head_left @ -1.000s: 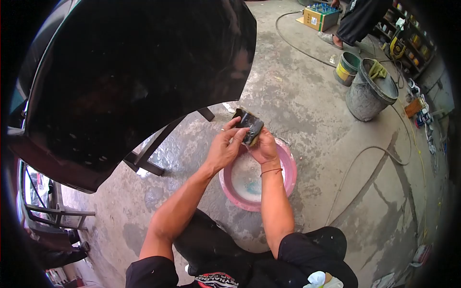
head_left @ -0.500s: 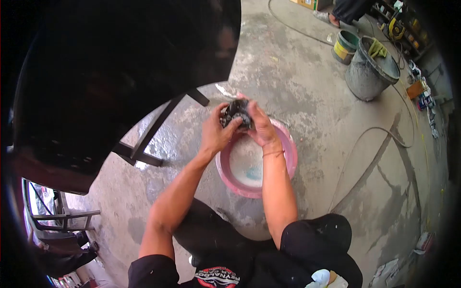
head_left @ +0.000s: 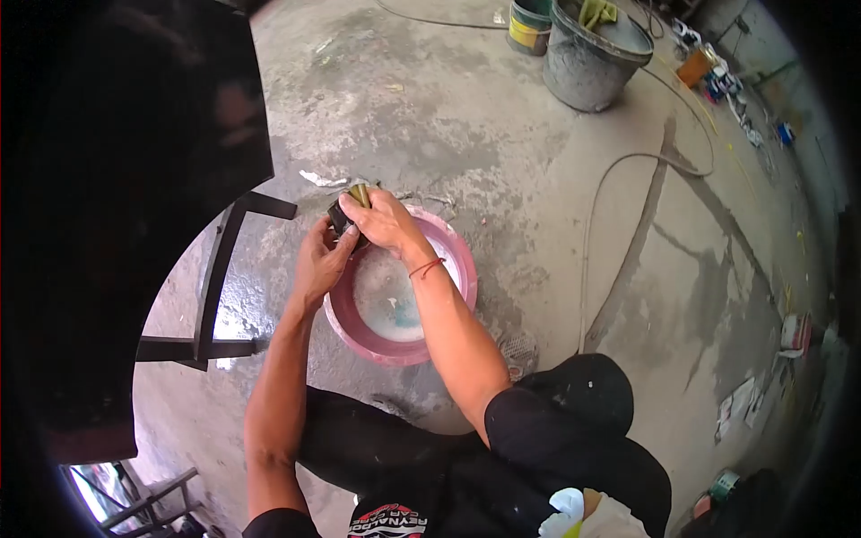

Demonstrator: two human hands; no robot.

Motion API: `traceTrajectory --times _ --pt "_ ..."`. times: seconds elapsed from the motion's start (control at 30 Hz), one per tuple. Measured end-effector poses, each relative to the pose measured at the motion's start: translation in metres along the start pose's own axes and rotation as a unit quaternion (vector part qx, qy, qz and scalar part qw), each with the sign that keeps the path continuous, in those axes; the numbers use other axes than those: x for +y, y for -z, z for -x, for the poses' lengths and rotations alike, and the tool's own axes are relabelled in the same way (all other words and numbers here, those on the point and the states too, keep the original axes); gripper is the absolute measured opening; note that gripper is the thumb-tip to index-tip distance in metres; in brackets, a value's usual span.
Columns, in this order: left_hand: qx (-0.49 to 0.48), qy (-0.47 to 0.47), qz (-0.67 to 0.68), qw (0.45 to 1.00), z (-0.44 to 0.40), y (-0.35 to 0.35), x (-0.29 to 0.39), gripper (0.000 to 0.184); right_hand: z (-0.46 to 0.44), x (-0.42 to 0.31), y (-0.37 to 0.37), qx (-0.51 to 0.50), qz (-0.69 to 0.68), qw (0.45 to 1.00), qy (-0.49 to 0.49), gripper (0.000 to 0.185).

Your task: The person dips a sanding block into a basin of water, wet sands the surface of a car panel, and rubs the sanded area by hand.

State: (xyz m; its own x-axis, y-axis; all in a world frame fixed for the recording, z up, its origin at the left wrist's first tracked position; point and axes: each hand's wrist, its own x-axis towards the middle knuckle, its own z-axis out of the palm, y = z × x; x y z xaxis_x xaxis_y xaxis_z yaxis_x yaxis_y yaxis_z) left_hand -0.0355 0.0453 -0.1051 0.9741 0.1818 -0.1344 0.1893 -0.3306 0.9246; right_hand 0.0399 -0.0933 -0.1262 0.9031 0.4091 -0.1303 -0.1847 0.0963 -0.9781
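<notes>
Black-and-olive pad, held in the air over the far left part of the basin rim; olive edge directed away from the body and toward the upper right, dark face to the lower left; long axis cannot be told, fingers covering much of it. Left hand: fingers and thumb clamped on the pad's lower left side. Right hand: closed on the olive side, thumb pressed across the pad. Red wrist cord, one, on the right wrist. Pink basin, round, on the floor beneath the hands, containing cloudy whitish liquid with a teal patch. Black shirt print, white and red, legible as "REYNALDO" and "CAR CARE". Large black panel, glossy, to the left; dark stand of straight bars beside its edge. Grey bucket, large, stained, upper right, yellow-green cloth at its rim. Green bucket, smaller, just beside it, with a yellow label, lettering too small to read. Hose, looped over the stained concrete floor.
</notes>
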Motion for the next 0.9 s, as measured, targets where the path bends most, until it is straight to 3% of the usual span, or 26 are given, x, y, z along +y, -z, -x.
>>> traceTrajectory --times 0.1,0.2,0.3,0.43,0.47,0.53,0.6,0.7,0.8,0.9 --pt "-0.051 0.028 0.052 0.997 0.005 -0.001 0.014 0.05 -0.001 -0.008 0.003 -0.018 0.035 0.998 -0.052 0.046" --pt "-0.089 0.032 0.087 0.992 0.004 0.001 0.007 0.044 0.0 -0.007 -0.007 -0.024 0.007 0.999 -0.037 0.046" --pt "-0.067 -0.016 0.109 0.992 0.003 0.002 -0.001 0.042 -0.003 -0.001 -0.02 -0.018 0.007 1.0 0.007 0.044" --pt "-0.052 -0.018 0.123 0.991 0.007 -0.003 0.0 0.037 0.003 0.001 -0.022 -0.044 -0.026 0.998 -0.024 0.04" --pt "-0.054 -0.014 0.141 0.988 0.005 -0.002 -0.001 0.036 0.004 0.002 -0.026 -0.012 -0.021 1.0 0.021 0.041" --pt "0.001 -0.097 0.004 0.995 -0.001 0.0 -0.021 0.037 0.002 -0.004 -0.034 0.02 0.001 0.996 0.081 0.042" --pt "0.045 -0.093 -0.038 0.994 -0.009 0.001 -0.046 0.039 -0.006 0.005 -0.037 0.023 0.027 0.997 0.072 0.041" --pt "0.056 -0.078 -0.021 0.995 0.003 0.003 -0.022 0.031 -0.005 0.002 -0.034 0.012 0.035 0.996 0.076 0.041" --pt "0.037 -0.081 -0.005 0.996 0.02 -0.003 -0.002 0.035 -0.001 -0.009 -0.016 -0.068 0.072 0.995 0.006 0.04" --pt "0.089 -0.048 -0.012 0.995 0.023 -0.018 -0.009 0.034 -0.003 -0.043 -0.017 -0.101 0.173 0.979 0.033 0.039"
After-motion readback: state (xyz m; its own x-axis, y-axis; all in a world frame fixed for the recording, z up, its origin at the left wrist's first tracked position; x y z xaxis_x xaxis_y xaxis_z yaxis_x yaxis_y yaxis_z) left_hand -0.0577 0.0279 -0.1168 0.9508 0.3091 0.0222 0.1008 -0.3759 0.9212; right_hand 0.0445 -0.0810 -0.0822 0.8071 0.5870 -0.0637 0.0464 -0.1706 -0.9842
